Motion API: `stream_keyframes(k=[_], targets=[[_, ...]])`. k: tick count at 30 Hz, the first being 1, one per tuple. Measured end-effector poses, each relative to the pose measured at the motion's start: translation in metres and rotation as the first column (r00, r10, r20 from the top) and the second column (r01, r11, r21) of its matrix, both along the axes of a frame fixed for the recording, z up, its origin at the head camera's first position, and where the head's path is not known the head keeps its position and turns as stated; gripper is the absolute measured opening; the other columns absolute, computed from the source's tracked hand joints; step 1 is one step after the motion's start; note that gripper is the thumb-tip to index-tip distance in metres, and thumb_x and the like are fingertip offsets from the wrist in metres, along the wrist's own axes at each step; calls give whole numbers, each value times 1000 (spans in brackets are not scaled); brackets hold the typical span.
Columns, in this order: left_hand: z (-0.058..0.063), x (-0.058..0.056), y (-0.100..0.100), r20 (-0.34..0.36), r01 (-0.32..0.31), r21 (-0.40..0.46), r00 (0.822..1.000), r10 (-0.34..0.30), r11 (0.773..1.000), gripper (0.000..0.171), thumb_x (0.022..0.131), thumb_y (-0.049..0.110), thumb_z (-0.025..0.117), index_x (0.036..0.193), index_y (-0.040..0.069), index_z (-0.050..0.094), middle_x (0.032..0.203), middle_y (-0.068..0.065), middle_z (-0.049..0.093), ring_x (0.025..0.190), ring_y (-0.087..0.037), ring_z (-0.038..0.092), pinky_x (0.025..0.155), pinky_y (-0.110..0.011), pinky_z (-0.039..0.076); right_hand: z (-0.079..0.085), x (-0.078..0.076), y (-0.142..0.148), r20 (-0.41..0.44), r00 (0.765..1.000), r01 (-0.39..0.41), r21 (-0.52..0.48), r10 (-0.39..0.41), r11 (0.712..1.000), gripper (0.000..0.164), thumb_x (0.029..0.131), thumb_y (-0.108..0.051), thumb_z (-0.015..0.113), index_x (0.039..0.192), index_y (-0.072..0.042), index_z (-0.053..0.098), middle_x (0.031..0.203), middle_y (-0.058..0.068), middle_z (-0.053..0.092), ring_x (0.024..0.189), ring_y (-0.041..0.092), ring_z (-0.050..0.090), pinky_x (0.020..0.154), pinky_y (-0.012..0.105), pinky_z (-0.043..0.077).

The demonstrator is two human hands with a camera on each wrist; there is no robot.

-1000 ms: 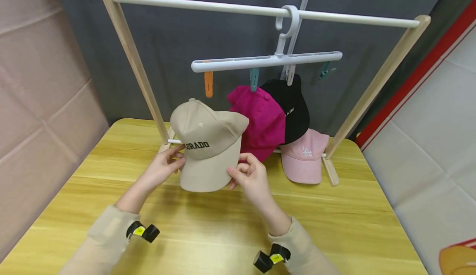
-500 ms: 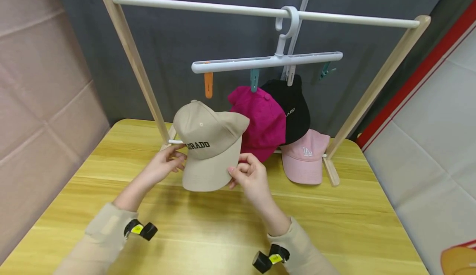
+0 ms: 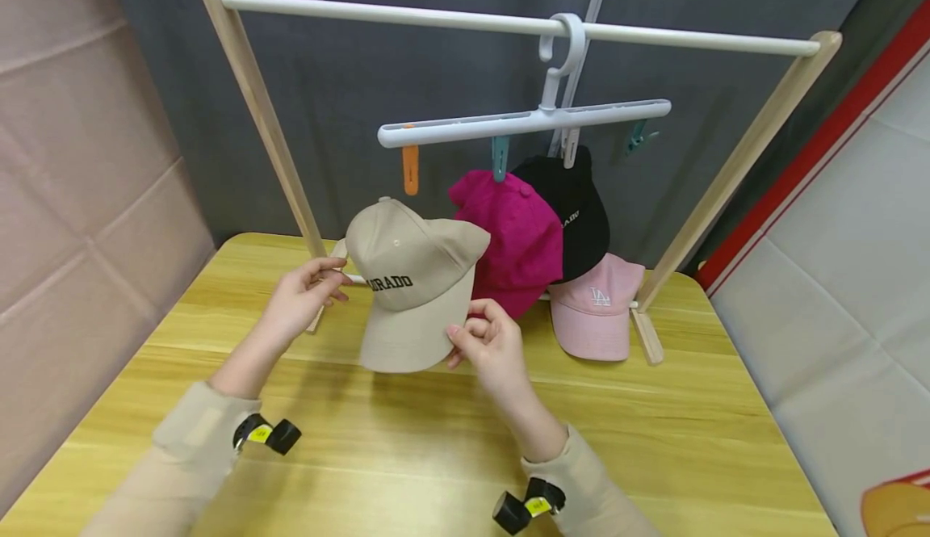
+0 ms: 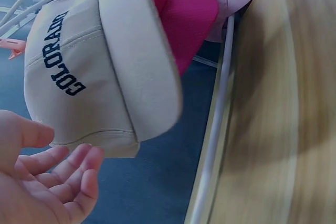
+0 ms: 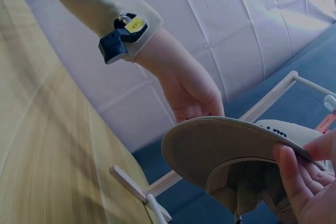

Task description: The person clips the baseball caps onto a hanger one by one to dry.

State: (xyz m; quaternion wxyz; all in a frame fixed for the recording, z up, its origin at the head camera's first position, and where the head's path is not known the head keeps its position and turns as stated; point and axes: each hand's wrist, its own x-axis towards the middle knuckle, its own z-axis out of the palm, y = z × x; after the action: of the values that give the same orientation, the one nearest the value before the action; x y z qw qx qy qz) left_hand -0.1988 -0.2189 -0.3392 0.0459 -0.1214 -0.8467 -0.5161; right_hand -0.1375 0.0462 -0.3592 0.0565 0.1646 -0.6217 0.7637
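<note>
A beige baseball cap (image 3: 414, 278) with dark COLORADO lettering is held brim down in front of the rack, below the orange clip (image 3: 410, 169). My right hand (image 3: 494, 351) pinches the right edge of its brim between thumb and fingers; the right wrist view shows the underside of the brim (image 5: 210, 145). My left hand (image 3: 301, 299) is beside the cap's left side, fingers relaxed and holding nothing. In the left wrist view, those fingers (image 4: 86, 166) are right by the cap's edge. Behind it, a magenta cap (image 3: 512, 238) hangs at a teal clip (image 3: 500, 157).
A white clip hanger (image 3: 523, 121) hooks over the white bar (image 3: 407, 14) of a wooden rack. A black cap (image 3: 584, 230) hangs at a pale clip (image 3: 570, 148). Below it, a light pink cap (image 3: 592, 319) is near the rack's right foot (image 3: 648, 335). Another teal clip (image 3: 637, 135) holds nothing.
My left hand has let go of the beige cap and moved left and slightly up. The cap has shifted slightly right; my right hand stays on its brim.
</note>
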Motion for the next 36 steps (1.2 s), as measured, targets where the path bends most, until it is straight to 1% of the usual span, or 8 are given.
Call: stream_keyframes(k=[9, 11, 17, 19, 24, 29, 32, 36], targets=[[17, -2, 0, -110, -71, 41, 991, 76, 997, 30, 94, 19, 48, 115, -2, 54, 91, -17, 61, 70, -18, 60, 59, -24, 47, 0, 0, 1, 0, 1000, -7, -4, 7, 1000, 23, 82, 5, 59, 101, 8, 47, 65, 21, 57, 48, 21, 55, 47, 33, 49], [20, -2, 1, -118, -78, 52, 989, 84, 996, 30, 93, 20, 49, 114, -1, 55, 88, -13, 62, 69, -19, 59, 58, -23, 46, 0, 0, 1, -3, 1000, -6, -2, 6, 1000, 23, 82, 4, 60, 101, 8, 47, 65, 21, 57, 48, 22, 55, 47, 33, 49], [28, -1, 7, -122, -91, 76, 987, 100, 993, 28, 91, 19, 53, 113, 1, 57, 87, -13, 61, 69, -21, 58, 58, -19, 46, 0, 0, 0, -8, 1000, -2, -4, 2, 1000, 23, 82, 5, 60, 101, 8, 47, 65, 22, 57, 48, 22, 55, 47, 33, 49], [28, -4, 8, -127, -88, 78, 987, 98, 993, 28, 91, 19, 53, 113, 2, 57, 88, -12, 61, 70, -20, 58, 58, -19, 46, 0, 0, 0, -7, 1000, 0, -4, 0, 1000, 23, 82, 5, 60, 101, 8, 47, 65, 22, 57, 48, 21, 55, 47, 33, 49], [43, 3, 18, -155, -67, 116, 984, 85, 991, 27, 90, 15, 54, 110, -3, 57, 83, -6, 61, 68, -19, 57, 53, -19, 44, 0, 1, 0, -1, 1000, -1, -6, 1, 1000, 23, 82, 5, 59, 101, 8, 47, 65, 21, 57, 48, 21, 55, 47, 33, 49], [58, 11, 27, -225, -13, 174, 973, 52, 985, 25, 89, 5, 54, 108, -11, 55, 83, -14, 59, 69, -19, 58, 55, -18, 44, -1, 1, 0, -5, 1000, 1, -4, -1, 1000, 23, 82, 5, 59, 101, 8, 47, 65, 21, 57, 48, 22, 55, 47, 33, 49], [60, 8, 29, -254, 17, 202, 966, 36, 979, 26, 89, 4, 54, 108, -14, 53, 86, -18, 59, 72, -20, 58, 60, -17, 45, -1, 0, 0, -8, 1000, 3, -7, -3, 1000, 22, 82, 5, 59, 101, 8, 47, 65, 22, 57, 48, 22, 55, 47, 34, 49], [54, -3, 28, -260, 30, 229, 965, 31, 973, 28, 88, 7, 56, 110, -10, 54, 88, -15, 60, 74, -17, 59, 62, -19, 45, -1, 0, 0, -8, 1000, 5, -14, -5, 1000, 23, 82, 6, 59, 101, 8, 47, 66, 23, 57, 48, 22, 55, 47, 33, 49]])
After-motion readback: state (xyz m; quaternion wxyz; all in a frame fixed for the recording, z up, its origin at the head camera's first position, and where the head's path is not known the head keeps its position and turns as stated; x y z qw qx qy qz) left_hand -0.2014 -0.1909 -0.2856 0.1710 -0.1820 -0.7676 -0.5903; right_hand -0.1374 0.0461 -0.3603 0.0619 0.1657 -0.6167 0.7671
